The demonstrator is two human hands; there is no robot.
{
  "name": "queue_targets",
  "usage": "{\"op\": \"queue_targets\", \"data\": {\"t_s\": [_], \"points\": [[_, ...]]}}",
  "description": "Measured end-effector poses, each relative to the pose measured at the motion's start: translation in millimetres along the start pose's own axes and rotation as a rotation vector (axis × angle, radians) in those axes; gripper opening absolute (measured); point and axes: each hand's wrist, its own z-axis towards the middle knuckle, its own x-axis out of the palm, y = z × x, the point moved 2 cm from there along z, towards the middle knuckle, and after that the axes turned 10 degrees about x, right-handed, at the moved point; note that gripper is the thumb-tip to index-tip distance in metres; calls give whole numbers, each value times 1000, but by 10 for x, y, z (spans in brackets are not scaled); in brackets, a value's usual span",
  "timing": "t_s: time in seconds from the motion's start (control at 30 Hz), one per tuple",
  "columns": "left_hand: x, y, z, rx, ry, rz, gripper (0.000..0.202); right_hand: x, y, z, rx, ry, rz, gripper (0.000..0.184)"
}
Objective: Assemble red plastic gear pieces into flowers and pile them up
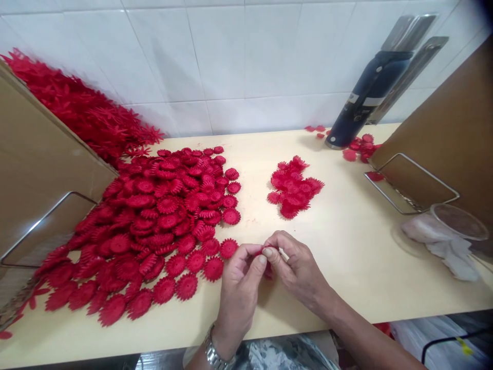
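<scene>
Down at the near edge of the pale table (365,267), both hands meet over one small red flower piece (268,271), which sits low in the middle of the view, just above the tabletop. The left hand (239,288), with a metal wristwatch (213,353) on it, is curled nearly closed and pinches the piece between thumb and forefinger. The right hand (298,270) is closed the same way, its fingertips (267,252) pressed on the piece from the other side, so most of it is hidden. Just left of the hands spreads a large heap of red flower discs (154,226), reaching to the table's left end. Farther back and a little right lies a small separate cluster of red flowers (293,187), well apart from the heap. At the right sits a clear plastic cup (458,222) beside crumpled white tissue (447,249). Cardboard panels stand at both sides, the left cardboard panel (38,159) holding spiky red pieces (84,110) behind it. A dark blue bottle (365,100) leans against the white tiled wall (231,51).
</scene>
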Motion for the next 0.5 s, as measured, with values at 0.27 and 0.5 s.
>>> {"op": "queue_targets", "data": {"t_s": [0.27, 0.5], "points": [[14, 17, -18, 6, -96, 26, 17, 65, -30, -20, 58, -39, 44, 36], [-24, 9, -24, 34, -143, 23, 25, 28, 55, -56, 170, 257, 302, 17]]}}
